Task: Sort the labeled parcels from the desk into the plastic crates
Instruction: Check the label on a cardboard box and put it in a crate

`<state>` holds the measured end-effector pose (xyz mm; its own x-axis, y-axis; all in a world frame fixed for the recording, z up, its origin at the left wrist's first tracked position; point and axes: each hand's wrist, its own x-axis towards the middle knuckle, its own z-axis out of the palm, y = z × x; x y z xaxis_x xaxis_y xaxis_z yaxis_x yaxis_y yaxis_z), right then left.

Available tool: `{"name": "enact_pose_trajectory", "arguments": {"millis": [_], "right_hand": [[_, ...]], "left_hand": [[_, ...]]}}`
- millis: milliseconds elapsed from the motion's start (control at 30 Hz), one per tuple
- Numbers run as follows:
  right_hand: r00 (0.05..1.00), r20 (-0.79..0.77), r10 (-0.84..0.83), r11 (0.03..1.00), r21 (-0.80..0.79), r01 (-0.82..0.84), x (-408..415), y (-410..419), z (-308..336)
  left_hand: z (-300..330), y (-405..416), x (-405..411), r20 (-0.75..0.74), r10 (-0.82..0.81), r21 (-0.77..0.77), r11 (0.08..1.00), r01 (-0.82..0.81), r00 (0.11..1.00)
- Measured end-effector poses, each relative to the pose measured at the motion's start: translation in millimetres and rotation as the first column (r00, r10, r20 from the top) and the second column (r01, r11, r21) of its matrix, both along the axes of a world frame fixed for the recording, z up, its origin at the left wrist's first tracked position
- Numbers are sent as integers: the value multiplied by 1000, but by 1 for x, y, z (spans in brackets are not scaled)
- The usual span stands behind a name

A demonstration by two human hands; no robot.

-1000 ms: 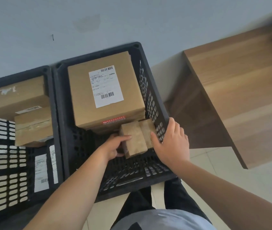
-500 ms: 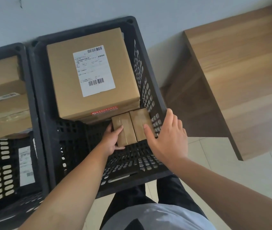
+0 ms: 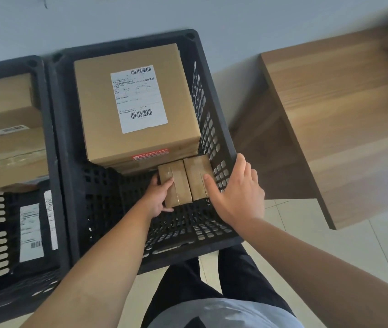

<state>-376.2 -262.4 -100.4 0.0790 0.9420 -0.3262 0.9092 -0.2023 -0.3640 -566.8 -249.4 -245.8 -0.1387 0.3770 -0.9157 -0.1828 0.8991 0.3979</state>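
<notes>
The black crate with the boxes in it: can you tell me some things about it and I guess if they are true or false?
1. The big box in the black crate has a white label on top. True.
2. Two small parcels lie side by side in front of the big box. True.
3. The left hand is up on the wooden desk. False: it grips the left small parcel inside the crate.
4. The right hand holds a pair of scissors. False: its thumb touches the right small parcel.
</notes>
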Motion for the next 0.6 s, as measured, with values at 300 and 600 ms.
{"name": "enact_pose_trajectory", "arguments": {"millis": [300,600], "right_hand": [[990,-127,-58,998,26,62,3,-2,-1],[561,-761,-325,896,-58,440,69,-47,44]], "left_hand": [[38,4,0,-145,-138,-3,990,139,980],[159,-53,43,-207,139,450,893,-32,968]]}}
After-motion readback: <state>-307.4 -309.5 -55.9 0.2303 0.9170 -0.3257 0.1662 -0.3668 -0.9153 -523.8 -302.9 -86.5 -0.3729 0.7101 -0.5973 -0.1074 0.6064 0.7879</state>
